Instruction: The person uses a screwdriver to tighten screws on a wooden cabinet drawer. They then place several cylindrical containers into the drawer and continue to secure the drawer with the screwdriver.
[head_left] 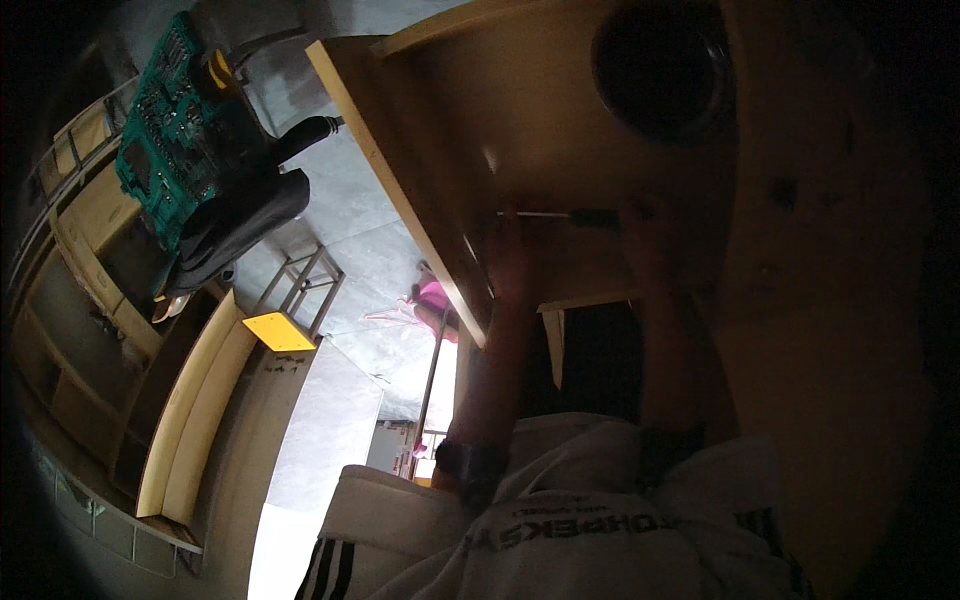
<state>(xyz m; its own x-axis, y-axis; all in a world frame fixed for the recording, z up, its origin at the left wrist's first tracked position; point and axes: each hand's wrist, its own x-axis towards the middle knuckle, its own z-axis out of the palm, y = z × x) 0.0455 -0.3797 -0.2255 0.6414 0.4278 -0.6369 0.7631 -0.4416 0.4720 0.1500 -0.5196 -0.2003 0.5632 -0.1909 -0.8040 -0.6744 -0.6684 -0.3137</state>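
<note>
Shirt (590,530): pale cloth, nearest the camera, filled the lower edge of the view.
Screwdriver (595,218): it lay crosswise inside the wooden cabinet (540,110), dark handle to the right, thin bright shaft to the left.
Right hand (648,232): its grip seemed clamped on the handle's end, though shade blurred the fingers.
Left hand (508,255): it was at the shaft's far end, close by the side panel (400,190); whether its grip was together or apart, I could not tell.
Slip risk: a slanted push or the poor light could have sent the tip skidding into the left fingers.
Panel edge: it slanted down beside the left hand, and a wide swing might have knocked the wrist there.
Cabinet room: space lay above the handle, up to a dark round shape (660,70), bowl or opening unclear.
Tiled floor (365,220): beyond the panel, with a yellow-topped stool (280,332) well apart.
</note>
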